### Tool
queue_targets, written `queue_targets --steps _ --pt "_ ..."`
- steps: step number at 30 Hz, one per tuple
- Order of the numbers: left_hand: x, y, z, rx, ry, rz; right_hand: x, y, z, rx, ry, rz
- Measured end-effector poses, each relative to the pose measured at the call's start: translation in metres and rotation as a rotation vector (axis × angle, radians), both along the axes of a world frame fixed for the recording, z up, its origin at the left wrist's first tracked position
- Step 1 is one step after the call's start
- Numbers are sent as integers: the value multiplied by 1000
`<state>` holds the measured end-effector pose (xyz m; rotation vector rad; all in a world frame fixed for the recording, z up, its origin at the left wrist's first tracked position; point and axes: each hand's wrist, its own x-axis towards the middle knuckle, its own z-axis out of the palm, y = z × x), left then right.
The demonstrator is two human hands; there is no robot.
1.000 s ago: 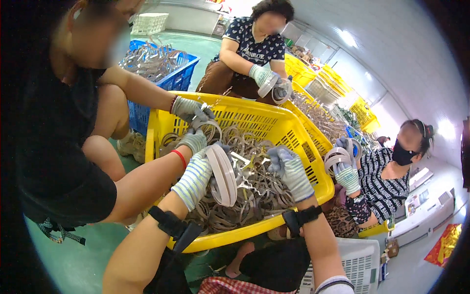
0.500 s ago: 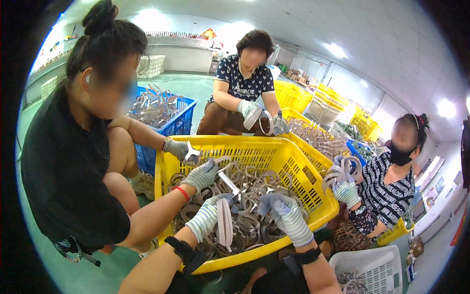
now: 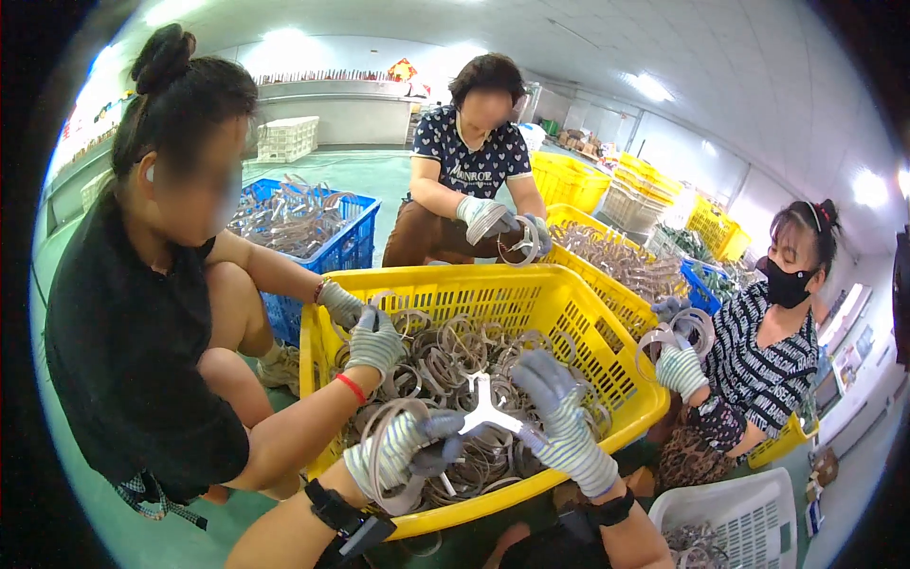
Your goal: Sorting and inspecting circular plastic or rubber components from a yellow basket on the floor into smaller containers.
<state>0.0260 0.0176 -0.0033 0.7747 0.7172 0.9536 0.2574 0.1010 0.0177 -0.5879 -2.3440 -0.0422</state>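
Left hand, lower centre of the frame, striped glove: fingers closed, pinching a pale Y-piece by its left arm; a bunch of rings hangs at the same hand's left side.
Right hand, right of centre, striped glove: fingers raised and parted from the thumb; thumb beside the Y-piece's right arm, contact cannot be told.
Y-piece: centre of the frame, between the two hands, above the loose rings.
Yellow crate, centre, slotted walls, heaped with loose rings.
Black wristbands, lower edge, one on each forearm.
Blue crate, upper left, filled with metal strips.
White crate, lower right, some grey pieces inside.
Co-worker in black, left, gloved hands at the yellow crate's left side; red cord on one wrist.
Co-worker in hearts, upper centre, gloved hands holding rings.
Masked co-worker, right, likewise
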Motion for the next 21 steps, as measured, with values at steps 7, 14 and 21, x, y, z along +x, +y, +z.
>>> queue_targets --steps 7,14,21 --pt "15 -5 15 741 515 123 -13 -13 -30 -881 281 317" --pt "-2 15 -6 342 258 428 -13 -4 -57 -1062 463 308" --pt "-4 5 4 330 139 452 -6 7 -57 -873 366 142"
